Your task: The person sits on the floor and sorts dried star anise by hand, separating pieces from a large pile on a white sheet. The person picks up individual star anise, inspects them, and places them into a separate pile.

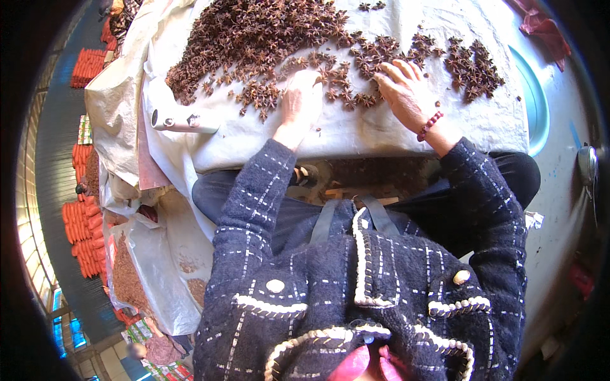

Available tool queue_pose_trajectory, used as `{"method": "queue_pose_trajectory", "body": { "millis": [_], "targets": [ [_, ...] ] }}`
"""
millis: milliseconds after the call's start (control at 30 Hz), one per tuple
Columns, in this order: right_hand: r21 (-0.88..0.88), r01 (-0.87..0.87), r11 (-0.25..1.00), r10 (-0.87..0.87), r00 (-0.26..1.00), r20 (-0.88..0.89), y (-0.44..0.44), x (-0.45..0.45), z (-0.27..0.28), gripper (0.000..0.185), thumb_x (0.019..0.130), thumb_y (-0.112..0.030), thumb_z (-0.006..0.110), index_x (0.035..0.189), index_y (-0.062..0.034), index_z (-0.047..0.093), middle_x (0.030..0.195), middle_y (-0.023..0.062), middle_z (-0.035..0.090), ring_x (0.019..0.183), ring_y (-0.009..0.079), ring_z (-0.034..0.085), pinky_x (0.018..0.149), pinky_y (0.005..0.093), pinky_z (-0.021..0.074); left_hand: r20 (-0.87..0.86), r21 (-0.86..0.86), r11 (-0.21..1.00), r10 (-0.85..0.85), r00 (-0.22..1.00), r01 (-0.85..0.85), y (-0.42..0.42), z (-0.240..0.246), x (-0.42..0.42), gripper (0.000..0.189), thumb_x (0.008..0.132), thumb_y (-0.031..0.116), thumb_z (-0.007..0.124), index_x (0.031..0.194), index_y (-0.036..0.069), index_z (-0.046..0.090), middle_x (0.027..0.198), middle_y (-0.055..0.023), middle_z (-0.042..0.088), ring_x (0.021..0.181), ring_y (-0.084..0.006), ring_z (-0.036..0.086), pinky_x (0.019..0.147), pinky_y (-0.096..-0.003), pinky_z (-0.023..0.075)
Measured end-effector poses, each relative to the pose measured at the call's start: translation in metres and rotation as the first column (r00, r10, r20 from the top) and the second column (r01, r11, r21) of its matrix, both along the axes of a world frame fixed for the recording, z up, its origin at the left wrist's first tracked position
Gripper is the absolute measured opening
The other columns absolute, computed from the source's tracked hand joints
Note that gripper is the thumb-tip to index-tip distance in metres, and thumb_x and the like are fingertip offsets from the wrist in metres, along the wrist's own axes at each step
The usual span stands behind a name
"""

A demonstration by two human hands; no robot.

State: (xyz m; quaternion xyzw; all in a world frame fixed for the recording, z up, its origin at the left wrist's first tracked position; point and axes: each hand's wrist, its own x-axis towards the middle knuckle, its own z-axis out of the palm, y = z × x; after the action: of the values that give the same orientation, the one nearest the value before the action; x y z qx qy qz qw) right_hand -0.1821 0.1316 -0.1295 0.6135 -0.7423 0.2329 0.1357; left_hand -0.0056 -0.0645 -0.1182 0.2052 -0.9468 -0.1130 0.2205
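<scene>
Dried star anise (257,38) lies in a large heap at the upper left of a table covered with a white sheet (362,135). My left hand (303,97) rests at the heap's lower right edge, its fingers bent down among loose pods; whether it grips any is hidden. My right hand (405,88), with a red bead bracelet at the wrist, is over a smaller cluster of star anise (374,55). Its fingers are spread slightly and touch or hover over the pods. A separate pile of star anise (474,69) lies farther right.
A white cylindrical container (186,121) lies on its side at the left. A light blue basin (541,109) stands beyond the table's right edge. Stacked red sacks (83,224) and a plastic sheet (157,266) are at the left. Another person (162,350) is at the lower left.
</scene>
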Motion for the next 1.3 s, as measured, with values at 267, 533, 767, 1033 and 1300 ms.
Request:
{"method": "queue_pose_trajectory", "body": {
  "millis": [267,533,767,1033,1300],
  "targets": [
    [0.143,0.085,0.986,-0.097,0.992,0.083,-0.004,-0.012,0.000,0.036,0.090,-0.021,0.059,0.123,-0.0081,0.057,0.132,0.0148,0.051,0.131,0.0335,0.040,0.111,0.0506,0.0271,0.302,-0.187,0.943,0.323,0.897,-0.277,-0.033,0.005,-0.069,0.028,0.086,0.030,0.055,0.081,0.008,0.071,0.090,-0.0160,0.069,0.082,-0.0301,0.063,0.070,-0.0418,0.0503],
    [0.208,0.122,0.971,-0.154,0.977,0.146,-0.012,-0.007,0.011,0.036,0.088,-0.018,0.059,0.122,-0.0054,0.055,0.131,0.0166,0.051,0.130,0.0329,0.040,0.110,0.0497,0.0259,0.192,-0.192,0.969,0.193,0.962,-0.156,-0.040,0.010,-0.074,0.024,0.084,0.017,0.052,0.073,0.002,0.068,0.074,-0.0163,0.067,0.072,-0.0300,0.061,0.064,-0.0423,0.0498],
    [0.043,0.091,0.995,-0.065,0.248,0.967,-0.035,0.016,0.039,0.029,0.095,-0.021,0.060,0.116,-0.0012,0.064,0.095,0.0113,0.070,0.081,0.0177,0.066,0.070,0.0318,0.0527,-0.148,0.641,0.761,-0.013,0.989,0.106,0.052,0.039,-0.052,0.016,0.087,0.012,0.059,0.085,-0.001,0.068,0.080,-0.0080,0.069,0.071,-0.0151,0.064,0.067,-0.0287,0.0510],
    [-0.393,-0.095,0.914,0.313,0.783,0.538,-0.022,0.026,0.025,0.021,0.081,0.001,0.057,0.101,-0.0027,0.064,0.096,0.0160,0.066,0.088,0.0329,0.066,0.076,0.0368,0.0533,-0.203,0.915,-0.328,0.131,0.970,0.236,0.053,0.035,-0.031,0.012,0.089,0.009,0.057,0.088,0.001,0.066,0.076,-0.0057,0.064,0.066,-0.0137,0.060,0.063,-0.0286,0.0506],
    [0.168,0.351,0.921,-0.363,0.931,0.045,-0.008,-0.021,0.036,0.029,0.086,0.000,0.053,0.113,-0.0024,0.062,0.122,0.0110,0.061,0.111,0.0277,0.059,0.093,0.0354,0.0477,0.164,0.778,0.628,-0.236,0.958,0.021,0.083,0.050,0.022,0.026,0.084,0.015,0.069,0.104,-0.001,0.063,0.102,-0.0140,0.064,0.096,-0.0226,0.060,0.088,-0.0337,0.0470]
  ]
}}
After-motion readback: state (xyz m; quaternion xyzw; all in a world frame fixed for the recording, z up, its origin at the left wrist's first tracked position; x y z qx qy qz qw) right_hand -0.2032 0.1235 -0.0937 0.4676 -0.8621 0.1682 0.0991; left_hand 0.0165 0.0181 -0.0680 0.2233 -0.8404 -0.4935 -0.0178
